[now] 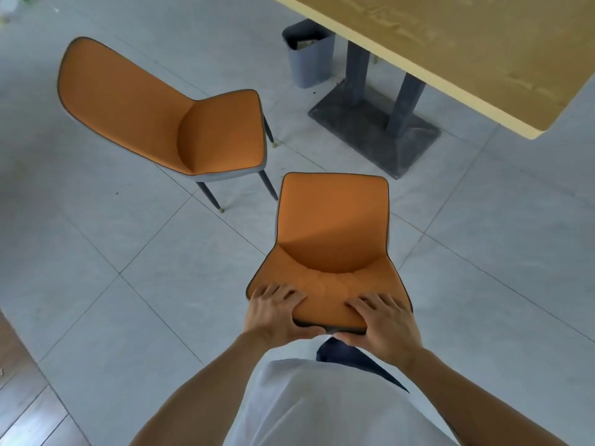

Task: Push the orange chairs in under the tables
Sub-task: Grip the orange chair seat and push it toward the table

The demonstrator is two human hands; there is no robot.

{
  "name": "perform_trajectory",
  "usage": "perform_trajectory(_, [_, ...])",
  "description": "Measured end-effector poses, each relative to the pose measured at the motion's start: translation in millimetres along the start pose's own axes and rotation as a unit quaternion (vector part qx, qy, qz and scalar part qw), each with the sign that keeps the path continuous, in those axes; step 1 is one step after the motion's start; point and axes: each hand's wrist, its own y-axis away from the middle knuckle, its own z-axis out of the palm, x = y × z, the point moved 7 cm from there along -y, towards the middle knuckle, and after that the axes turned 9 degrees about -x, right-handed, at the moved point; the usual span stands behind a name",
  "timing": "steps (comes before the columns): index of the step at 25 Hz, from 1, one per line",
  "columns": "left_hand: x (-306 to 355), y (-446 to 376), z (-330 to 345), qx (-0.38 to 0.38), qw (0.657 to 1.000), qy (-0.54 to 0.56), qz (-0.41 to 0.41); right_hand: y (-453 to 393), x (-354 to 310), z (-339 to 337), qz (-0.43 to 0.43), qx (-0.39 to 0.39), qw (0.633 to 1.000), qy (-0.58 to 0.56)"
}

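Both hands, left hand (273,312) and right hand (383,323), clamp the near orange chair's (331,226) backrest top, fingers over front, thumbs behind. Chair well short of the table (467,53) (second chair (154,123) untouched). Next: push forward-right under it.

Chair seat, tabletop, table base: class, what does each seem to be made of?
Chair seat: orange matte upholstery, probably faux leather; creases near the hands, piped edge.
Tabletop: pale wood or wood-look laminate; faint grain streaks, smooth sheen.
Table base: grey mottled slab, possibly stone or coated metal.
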Motion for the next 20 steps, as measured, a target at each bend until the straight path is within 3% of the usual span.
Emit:
perform_trajectory(15, [-17, -34, -21, -0.002, 0.997, -0.012, 0.071, -18, 0, -4, 0.053, 0.048, 0.997, 0.003])
perform_trajectory(20, [-40, -75, -41, -0.063, 0.994, -0.044, 0.08, -47, -5, -18, 0.119, 0.054, 0.991, -0.001])
